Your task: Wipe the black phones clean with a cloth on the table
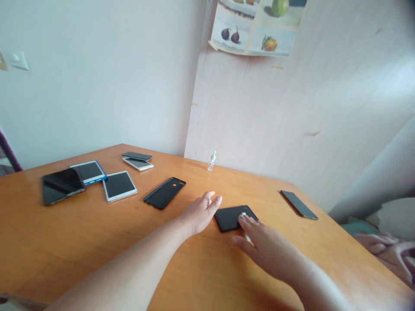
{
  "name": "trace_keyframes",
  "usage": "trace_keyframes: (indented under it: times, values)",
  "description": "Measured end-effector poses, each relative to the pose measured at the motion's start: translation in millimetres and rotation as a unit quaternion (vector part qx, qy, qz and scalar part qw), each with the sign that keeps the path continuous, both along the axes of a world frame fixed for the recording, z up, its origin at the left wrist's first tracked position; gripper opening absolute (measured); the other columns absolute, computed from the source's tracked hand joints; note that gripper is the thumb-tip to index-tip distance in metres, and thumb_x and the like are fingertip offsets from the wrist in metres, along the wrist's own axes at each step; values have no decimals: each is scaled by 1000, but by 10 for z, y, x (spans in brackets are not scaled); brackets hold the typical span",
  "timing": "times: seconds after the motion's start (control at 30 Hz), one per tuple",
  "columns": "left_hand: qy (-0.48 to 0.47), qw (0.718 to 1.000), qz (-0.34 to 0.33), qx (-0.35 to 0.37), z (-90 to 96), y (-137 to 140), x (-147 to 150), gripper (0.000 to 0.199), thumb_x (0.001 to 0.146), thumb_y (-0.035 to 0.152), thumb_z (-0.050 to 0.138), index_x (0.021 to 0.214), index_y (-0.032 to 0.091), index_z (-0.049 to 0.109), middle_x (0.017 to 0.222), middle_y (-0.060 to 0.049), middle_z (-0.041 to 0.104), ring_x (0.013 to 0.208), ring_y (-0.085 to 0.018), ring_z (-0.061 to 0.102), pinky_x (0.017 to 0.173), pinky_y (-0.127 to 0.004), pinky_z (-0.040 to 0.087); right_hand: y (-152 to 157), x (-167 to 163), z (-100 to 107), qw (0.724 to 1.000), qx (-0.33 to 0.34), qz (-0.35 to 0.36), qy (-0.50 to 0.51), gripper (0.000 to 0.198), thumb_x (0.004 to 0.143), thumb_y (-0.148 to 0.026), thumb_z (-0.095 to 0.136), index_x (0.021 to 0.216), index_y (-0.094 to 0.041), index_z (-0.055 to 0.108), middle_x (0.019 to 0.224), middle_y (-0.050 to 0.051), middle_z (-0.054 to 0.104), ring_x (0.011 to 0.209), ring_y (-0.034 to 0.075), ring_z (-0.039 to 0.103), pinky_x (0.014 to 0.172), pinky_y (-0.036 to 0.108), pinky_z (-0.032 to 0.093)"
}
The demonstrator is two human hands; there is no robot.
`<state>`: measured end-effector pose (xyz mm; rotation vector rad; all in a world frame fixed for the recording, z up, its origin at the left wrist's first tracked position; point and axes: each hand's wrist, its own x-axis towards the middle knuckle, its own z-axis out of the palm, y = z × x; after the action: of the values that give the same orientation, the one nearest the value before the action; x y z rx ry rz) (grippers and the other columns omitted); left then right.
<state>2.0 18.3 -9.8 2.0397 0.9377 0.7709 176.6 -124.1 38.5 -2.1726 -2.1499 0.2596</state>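
A flat black phone [228, 218], seemingly in a case, lies on the wooden table in front of me. My right hand [264, 244] is over its right part, with fingers pressing a small white wipe [243, 215] against the surface. Most of the wipe is hidden under those fingers. My left hand [202, 212] is beside the phone's left edge, its fingers stretched out and its thumb raised. Nothing shows in it, and I cannot tell whether it touches the phone. Left of that hand lies an open black phone case [165, 193] with a round hole.
On the left of the table [181, 268] lie a black tablet [63, 185], a blue-edged tablet [90, 171], a white tablet [119, 185], a white phone [138, 164] and a dark phone [136, 156]. A small clear bottle [212, 161] stands behind. Another dark phone [298, 204] lies near the right edge.
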Motion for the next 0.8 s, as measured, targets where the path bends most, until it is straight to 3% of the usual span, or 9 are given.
trace_keyframes:
  times: [0.1, 0.17, 0.33, 0.43, 0.67, 0.8]
  values:
    - [-3, 1000, -1, -3, -11, 5, 2, 75, 90, 73, 29, 139, 17, 44, 130, -13, 62, 119, -28, 58, 99, -36, 41, 67, 212, -7, 999, 5, -51, -12, 53, 96, -49, 38, 126, -12, 59, 134, 20, 57, 121, 32, 56, 101, 46, 42]
    - [-1, 1000, -2, -1, -10, 7, 0, 76, 90, 73, 28, 139, 17, 44, 131, -14, 61, 120, -28, 58, 100, -36, 41, 55, 197, -1, 999, 4, -49, -20, 55, 95, -50, 38, 129, -10, 57, 136, 20, 55, 122, 33, 55, 102, 46, 41]
    - [11, 1000, -14, 2, 13, 11, -7, 78, 91, 73, 25, 139, 15, 43, 131, -14, 61, 119, -27, 58, 99, -35, 41, -125, -253, 33, 996, -10, 84, 17, 71, 92, -54, 45, 149, -14, 35, 154, 13, 32, 140, 29, 34, 115, 43, 28]
    - [10, 1000, -13, 1, 9, 15, -4, 76, 91, 72, 24, 137, 16, 44, 127, -13, 64, 115, -27, 60, 97, -34, 42, -169, -372, 45, 990, -16, 129, 53, 70, 92, -53, 46, 151, -19, 31, 155, 8, 29, 141, 26, 32, 117, 40, 26]
    - [-7, 1000, -12, 3, 13, -11, -8, 68, 91, 71, 30, 133, 21, 49, 123, -10, 65, 112, -26, 62, 95, -34, 43, 58, 163, -7, 999, 9, -48, -6, 57, 95, -53, 39, 132, -13, 57, 138, 18, 54, 125, 34, 52, 104, 46, 41]
    - [-3, 1000, -8, 9, 33, -19, -13, 70, 91, 71, 28, 132, 19, 49, 124, -11, 65, 113, -26, 60, 96, -34, 42, 22, 65, -12, 1000, 6, -6, -12, 66, 93, -55, 43, 141, -10, 47, 146, 18, 45, 134, 33, 43, 111, 45, 34]
